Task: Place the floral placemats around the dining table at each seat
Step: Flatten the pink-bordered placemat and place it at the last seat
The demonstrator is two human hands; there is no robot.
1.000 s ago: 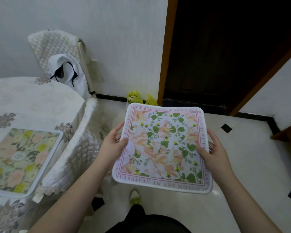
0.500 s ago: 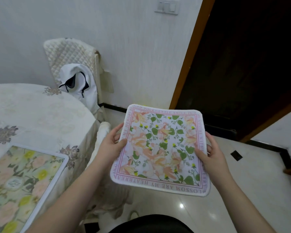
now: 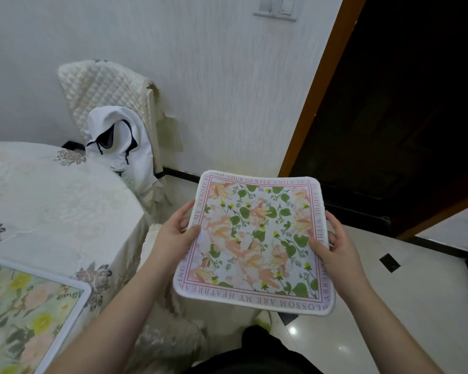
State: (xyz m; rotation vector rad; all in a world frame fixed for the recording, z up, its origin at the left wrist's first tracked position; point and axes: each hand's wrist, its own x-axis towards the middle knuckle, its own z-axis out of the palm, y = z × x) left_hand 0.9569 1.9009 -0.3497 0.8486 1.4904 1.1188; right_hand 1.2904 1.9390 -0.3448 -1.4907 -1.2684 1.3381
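The left hand (image 3: 173, 236) has its thumb pressed on top of the pink floral placemat (image 3: 254, 244) at its left edge, with the fingers (image 3: 183, 211) curled underneath, so it pinches the mat. The right hand (image 3: 335, 247) does the same at the right edge: thumb lying on the printed border, fingers wrapped below and partly peeking out past the rim. Between the two hands the placemat is held nearly flat in the air, above the glossy tiled floor (image 3: 389, 306) and off to the right of the worktop (image 3: 52, 201), not touching it. The mat shows peach flowers, green leaves and a pink lettered border.

On the worktop, which wears a pale embroidered cloth, a second floral placemat (image 3: 30, 317) in green and yellow tones lies flat near the lower left edge. Behind the worktop stands a chair (image 3: 106, 85) with a quilted cover, and a white hooded garment (image 3: 119, 141) is draped on it. Further right are a white wall with a light switch (image 3: 276, 8) and a dark doorway (image 3: 403, 103).
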